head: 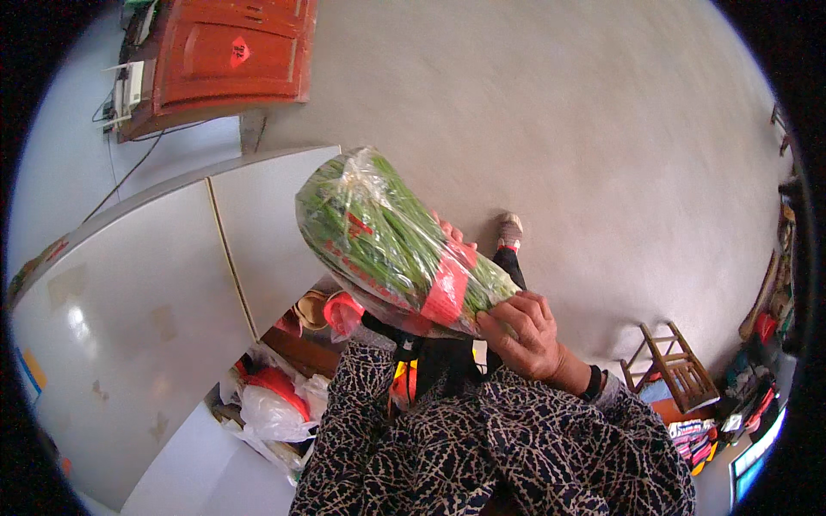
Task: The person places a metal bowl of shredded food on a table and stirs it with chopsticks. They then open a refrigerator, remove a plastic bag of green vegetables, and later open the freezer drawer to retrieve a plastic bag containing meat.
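Observation:
A bundle of long green vegetable stalks (393, 238) lies in clear plastic wrapping in front of my body. A red band (446, 287) goes across it near the narrow end. My right hand (526, 335) pinches that pale lower end between thumb and fingers. From beneath, my left hand (455, 233) supports the bundle; only its fingertips show past the far edge, and the bundle covers the rest. Red print marks the plastic, which is gathered at the wide end.
A white two-door refrigerator (148, 322) stands at my left, a reddish wooden cabinet (232, 58) beyond it. Plastic bags (277, 409) are heaped beside the refrigerator. To my right is a small wooden stool (674, 367) on the concrete floor (581, 129). Piled cloth (697, 442) lies behind it.

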Available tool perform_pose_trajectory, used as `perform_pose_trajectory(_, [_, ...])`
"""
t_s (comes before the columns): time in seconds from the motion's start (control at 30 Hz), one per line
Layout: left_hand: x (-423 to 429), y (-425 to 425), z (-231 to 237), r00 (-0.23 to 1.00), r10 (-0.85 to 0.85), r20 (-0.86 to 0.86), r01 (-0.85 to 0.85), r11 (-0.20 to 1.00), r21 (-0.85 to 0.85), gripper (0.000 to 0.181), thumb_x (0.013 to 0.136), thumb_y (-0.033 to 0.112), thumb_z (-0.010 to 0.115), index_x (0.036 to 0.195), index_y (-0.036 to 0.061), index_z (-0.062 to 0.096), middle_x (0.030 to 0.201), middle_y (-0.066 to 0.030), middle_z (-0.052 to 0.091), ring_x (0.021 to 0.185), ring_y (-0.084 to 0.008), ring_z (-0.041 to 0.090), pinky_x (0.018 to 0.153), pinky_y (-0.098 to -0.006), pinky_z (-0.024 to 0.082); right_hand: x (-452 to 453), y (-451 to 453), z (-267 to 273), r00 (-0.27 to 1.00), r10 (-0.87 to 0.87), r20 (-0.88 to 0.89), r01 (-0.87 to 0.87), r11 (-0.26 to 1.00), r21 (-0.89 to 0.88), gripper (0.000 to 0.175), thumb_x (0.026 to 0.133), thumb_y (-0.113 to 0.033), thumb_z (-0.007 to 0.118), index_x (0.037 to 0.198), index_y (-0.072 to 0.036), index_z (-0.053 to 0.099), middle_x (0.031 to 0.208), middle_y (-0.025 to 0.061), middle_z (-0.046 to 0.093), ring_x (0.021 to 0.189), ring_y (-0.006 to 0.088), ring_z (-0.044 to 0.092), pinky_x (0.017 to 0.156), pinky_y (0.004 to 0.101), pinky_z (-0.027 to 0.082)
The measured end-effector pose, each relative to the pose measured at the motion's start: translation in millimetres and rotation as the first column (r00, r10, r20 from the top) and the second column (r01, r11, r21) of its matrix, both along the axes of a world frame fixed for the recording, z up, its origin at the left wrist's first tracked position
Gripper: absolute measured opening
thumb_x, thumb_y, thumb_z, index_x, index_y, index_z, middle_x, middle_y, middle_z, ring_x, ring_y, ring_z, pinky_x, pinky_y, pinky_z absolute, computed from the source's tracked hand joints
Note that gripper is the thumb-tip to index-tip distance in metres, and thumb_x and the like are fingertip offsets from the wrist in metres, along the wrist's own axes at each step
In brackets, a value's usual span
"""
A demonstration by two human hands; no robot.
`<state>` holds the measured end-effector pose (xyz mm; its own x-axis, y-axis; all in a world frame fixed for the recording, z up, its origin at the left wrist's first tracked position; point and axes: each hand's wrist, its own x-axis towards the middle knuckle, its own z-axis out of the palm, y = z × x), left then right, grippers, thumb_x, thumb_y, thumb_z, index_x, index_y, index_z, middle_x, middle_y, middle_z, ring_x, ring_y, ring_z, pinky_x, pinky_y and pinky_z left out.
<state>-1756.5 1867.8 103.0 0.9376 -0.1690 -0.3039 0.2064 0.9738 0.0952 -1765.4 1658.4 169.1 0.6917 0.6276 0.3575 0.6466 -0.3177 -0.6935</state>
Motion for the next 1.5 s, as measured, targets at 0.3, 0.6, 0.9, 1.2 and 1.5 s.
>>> perform_pose_trajectory(0.3, [-4,5,27,0.966,-0.039,-0.256,0.066,0.993,0.1,0.038,0.092,0.039,0.052,0.116,0.0099,0.051,0.105,-0.0051,0.055,0.102,-0.0221,0.049,0.099,-0.0448,0.037,-4,0,-5,0.999,-0.005,-0.038,0.008,0.997,0.073,0.028,0.066,-0.013,0.07,0.092,-0.006,0.065,0.087,0.0063,0.057,0.078,0.0234,0.056,0.074,0.0413,0.048])
perform_pose_trajectory(0.6, [-27,39,-12,0.955,-0.066,-0.29,0.141,0.959,0.247,0.038,0.09,0.036,0.055,0.117,0.0087,0.054,0.114,-0.007,0.057,0.104,-0.021,0.053,0.092,-0.0382,0.044,-6,-4,-27,0.764,-0.302,-0.57,0.358,0.934,-0.015,0.01,0.076,0.002,0.062,0.085,0.0,0.056,0.082,0.0108,0.056,0.073,0.0263,0.056,0.065,0.0347,0.046])
perform_pose_trajectory(0.9, [-48,54,-41,0.966,-0.06,-0.25,0.247,0.488,0.837,0.04,0.092,0.037,0.052,0.114,0.0044,0.059,0.105,-0.0045,0.063,0.087,-0.0159,0.061,0.076,-0.0307,0.051,11,-17,-81,0.397,-0.349,-0.849,0.388,0.902,-0.189,0.01,0.086,-0.006,0.055,0.092,0.001,0.058,0.081,0.0163,0.061,0.074,0.0213,0.058,0.069,0.0334,0.047])
perform_pose_trajectory(1.2, [-38,40,-15,0.986,0.052,-0.162,0.156,0.097,0.983,0.031,0.078,0.013,0.068,0.107,0.0026,0.063,0.101,-0.0057,0.062,0.09,-0.0187,0.061,0.08,-0.0337,0.05,3,-16,-94,0.54,-0.372,-0.755,0.358,0.913,-0.193,0.017,0.089,-0.003,0.052,0.104,-0.001,0.059,0.094,0.0091,0.064,0.081,0.0166,0.061,0.069,0.0293,0.051])
perform_pose_trajectory(1.5, [-16,23,5,0.883,0.164,-0.439,0.235,0.655,0.718,0.034,0.081,0.016,0.067,0.109,-0.0015,0.059,0.1,-0.0063,0.063,0.087,-0.0163,0.062,0.076,-0.0314,0.051,9,40,-61,0.781,-0.216,-0.586,0.178,0.976,-0.122,0.04,0.076,-0.007,0.067,0.114,-0.003,0.055,0.102,0.0167,0.059,0.091,0.0305,0.062,0.07,0.0382,0.051])
